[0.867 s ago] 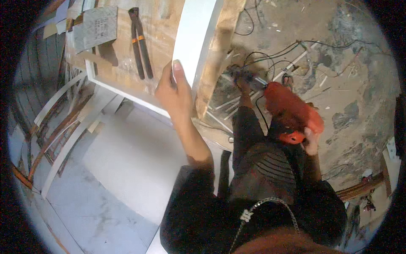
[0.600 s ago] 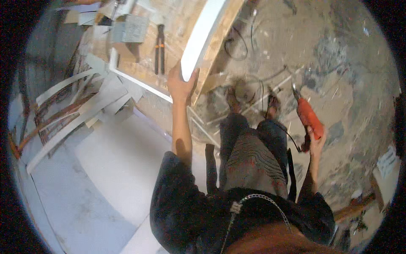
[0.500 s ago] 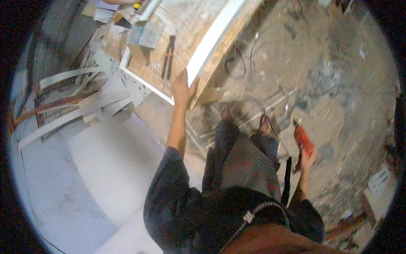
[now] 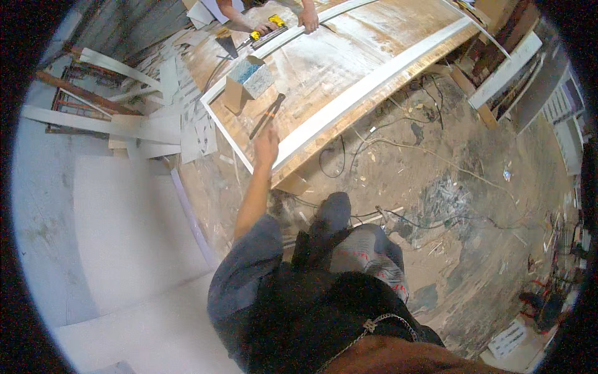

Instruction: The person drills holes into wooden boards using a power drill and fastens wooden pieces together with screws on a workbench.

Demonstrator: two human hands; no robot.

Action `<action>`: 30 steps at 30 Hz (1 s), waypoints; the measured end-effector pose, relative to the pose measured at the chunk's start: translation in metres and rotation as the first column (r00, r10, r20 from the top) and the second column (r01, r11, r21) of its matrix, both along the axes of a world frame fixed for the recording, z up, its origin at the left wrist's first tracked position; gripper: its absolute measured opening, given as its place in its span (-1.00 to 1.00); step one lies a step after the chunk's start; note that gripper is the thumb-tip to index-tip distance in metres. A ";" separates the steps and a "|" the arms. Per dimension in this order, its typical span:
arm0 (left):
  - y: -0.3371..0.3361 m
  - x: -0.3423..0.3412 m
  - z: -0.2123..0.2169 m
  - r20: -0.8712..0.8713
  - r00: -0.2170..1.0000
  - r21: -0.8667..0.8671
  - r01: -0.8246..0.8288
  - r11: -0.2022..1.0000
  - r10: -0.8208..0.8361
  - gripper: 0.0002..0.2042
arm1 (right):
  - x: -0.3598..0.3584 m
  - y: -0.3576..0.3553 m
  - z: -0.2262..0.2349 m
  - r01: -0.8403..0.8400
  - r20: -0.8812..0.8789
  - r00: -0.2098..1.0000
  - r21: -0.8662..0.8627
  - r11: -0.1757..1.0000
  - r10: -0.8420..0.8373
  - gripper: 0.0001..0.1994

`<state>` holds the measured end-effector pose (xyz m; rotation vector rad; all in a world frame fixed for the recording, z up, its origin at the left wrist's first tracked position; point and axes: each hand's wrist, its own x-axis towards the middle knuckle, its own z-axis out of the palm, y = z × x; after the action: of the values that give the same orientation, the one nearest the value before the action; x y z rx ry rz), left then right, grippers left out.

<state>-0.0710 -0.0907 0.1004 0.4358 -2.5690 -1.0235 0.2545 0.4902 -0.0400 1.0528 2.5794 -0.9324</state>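
Observation:
My left hand rests at the near corner of a wooden work table, its fingers stretched forward over the board. Beside it, the end of a long white strip runs along the table's right edge. Just past my fingertips lies a dark long-handled tool with orange bands; whether I touch it is hard to tell. A thinner white edge strip lines the table's near left side. A small open cardboard box stands beyond the tool. My right hand is out of view.
Across the table, another person's hands hold down a curved white strip near a yellow-and-black tool. White offcuts are piled at left, above a large white sheet. Cables cross the littered floor at right.
My view has swung, showing more of the table and the other person's hands. My left hand has loosened from the white strip's end. My right hand, earlier holding a red power tool, has left view.

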 end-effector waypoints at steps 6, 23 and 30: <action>-0.118 -0.149 0.047 -0.358 0.914 -0.268 -0.299 0.916 0.194 -0.74 | -0.099 -0.030 0.007 -0.053 0.070 0.996 0.071 0.996 0.048 -0.54; -0.244 -0.287 -0.003 0.403 0.895 -0.370 0.350 0.861 -0.191 -0.86 | -0.318 -0.090 0.048 -0.151 0.344 0.939 0.381 0.912 0.011 -0.47; -0.282 -0.293 0.000 0.520 0.822 -0.244 0.403 0.882 -0.232 -0.89 | -0.340 -0.107 0.045 -0.208 0.366 0.928 0.348 0.914 0.072 -0.44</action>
<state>-0.3636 -0.3724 0.1000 0.1673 -3.2810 -0.5753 -0.0860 0.3834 0.0050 0.9884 2.5374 -0.1801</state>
